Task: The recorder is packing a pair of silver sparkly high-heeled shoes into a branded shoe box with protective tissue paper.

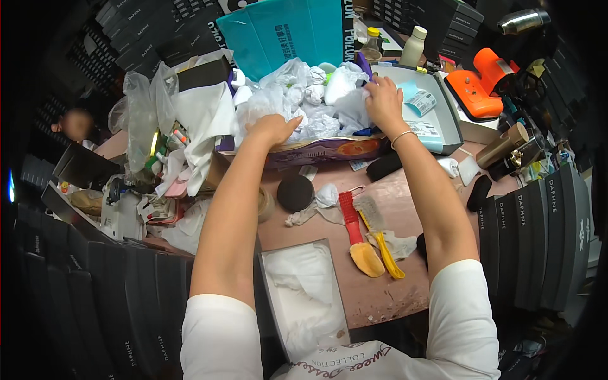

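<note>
A purple printed box stands across the table in front of me, heaped with crumpled white paper wads and thin clear plastic. My left hand rests on the plastic at the box's near left, thumb stretched out and apart from the fingers. Some of its fingertips are hidden in the heap. At the right end of the box, my right hand touches the filling with fingers bent and spread. Between my forearms lies an open shoebox with white tissue paper inside.
A red brush and a yellow-handled brush lie beside a round black pad. A grey lid holds labels, near an orange tape dispenser. Stacked dark shoeboxes flank the table. Another person sits far left.
</note>
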A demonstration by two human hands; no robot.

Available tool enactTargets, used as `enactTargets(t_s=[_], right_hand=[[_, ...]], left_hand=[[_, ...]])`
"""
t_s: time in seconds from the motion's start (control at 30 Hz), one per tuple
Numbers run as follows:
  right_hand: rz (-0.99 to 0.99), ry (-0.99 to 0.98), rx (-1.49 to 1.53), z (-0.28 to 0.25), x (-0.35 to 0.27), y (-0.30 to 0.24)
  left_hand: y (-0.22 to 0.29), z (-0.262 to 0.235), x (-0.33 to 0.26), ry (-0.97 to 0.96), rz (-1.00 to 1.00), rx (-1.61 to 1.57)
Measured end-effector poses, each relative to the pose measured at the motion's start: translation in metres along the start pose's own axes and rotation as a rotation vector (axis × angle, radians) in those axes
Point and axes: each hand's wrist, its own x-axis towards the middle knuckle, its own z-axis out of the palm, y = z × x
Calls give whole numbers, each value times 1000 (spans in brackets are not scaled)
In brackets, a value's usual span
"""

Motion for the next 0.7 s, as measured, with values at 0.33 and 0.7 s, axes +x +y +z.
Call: enactTargets(t_s=[0.33, 0.7], right_hand=[[154, 274, 819, -75, 15, -23], [-260, -451, 360, -222, -175, -59]], left_hand=[[84, -67, -84, 425, 530, -664], [42, -58, -281, -185, 357, -885]])
